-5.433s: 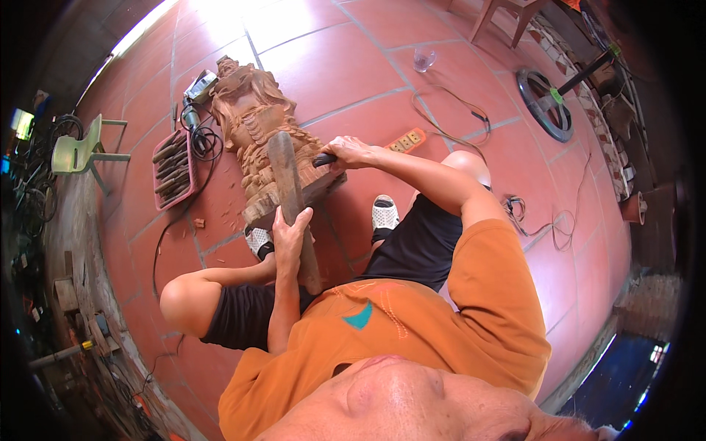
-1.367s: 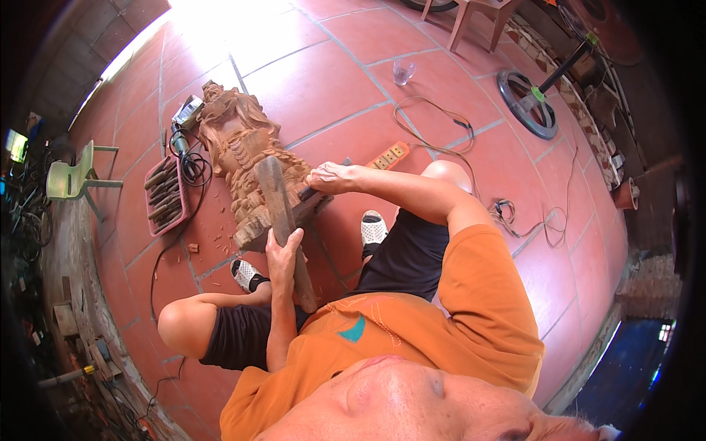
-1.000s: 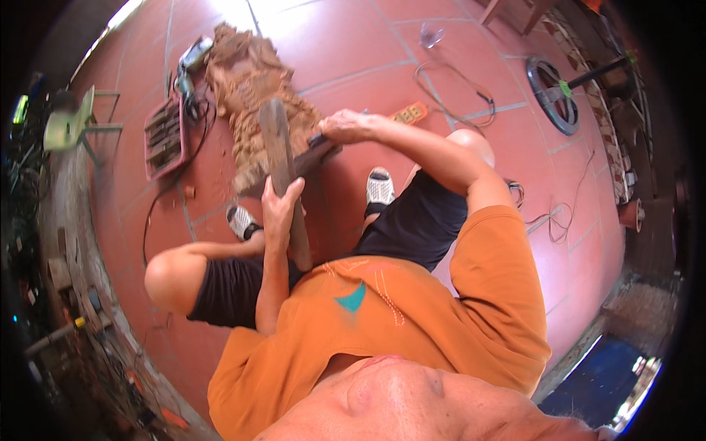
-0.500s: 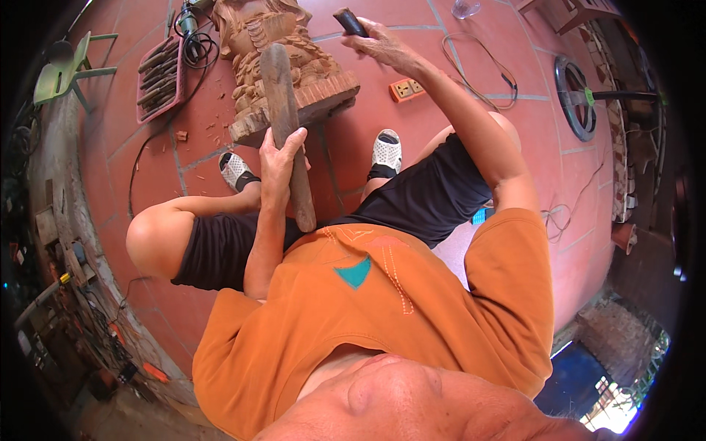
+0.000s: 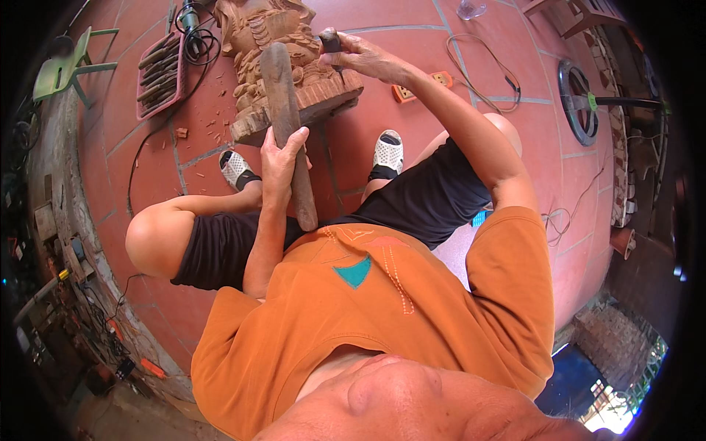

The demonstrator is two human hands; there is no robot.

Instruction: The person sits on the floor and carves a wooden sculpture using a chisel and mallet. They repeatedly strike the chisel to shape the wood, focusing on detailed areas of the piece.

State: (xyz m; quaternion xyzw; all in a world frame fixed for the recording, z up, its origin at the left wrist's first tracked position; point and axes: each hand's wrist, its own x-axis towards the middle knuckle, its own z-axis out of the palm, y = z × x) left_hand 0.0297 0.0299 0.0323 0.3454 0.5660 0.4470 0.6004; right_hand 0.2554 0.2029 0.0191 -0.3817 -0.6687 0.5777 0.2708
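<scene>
My left hand (image 5: 279,163) is wrapped round the lower part of a long wooden club-like mallet (image 5: 278,84), which stands upright between my knees with its thick end up. In my right hand (image 5: 376,60) is a dark-handled chisel (image 5: 332,45); a thin dark piece points down below my fingers. That hand is over the right side of a carved wooden figure (image 5: 261,33). Whether the chisel's tip touches the wood I cannot tell. The figure lies on the tiles with its rough flat base (image 5: 298,110) toward me, partly covered by the mallet.
A pink tray (image 5: 181,88) of several carving tools (image 5: 159,77) lies left, beside a corded power tool (image 5: 191,22). Wood chips (image 5: 182,133) are scattered nearby. An orange power strip (image 5: 443,78), a cable (image 5: 474,38), a wheel-like round base (image 5: 577,103) and a green chair (image 5: 62,77) stand around.
My right hand has moved left and slightly down, bringing the chisel from beyond the figure's right side to over it. My left hand and the mallet hold nearly the same position.
</scene>
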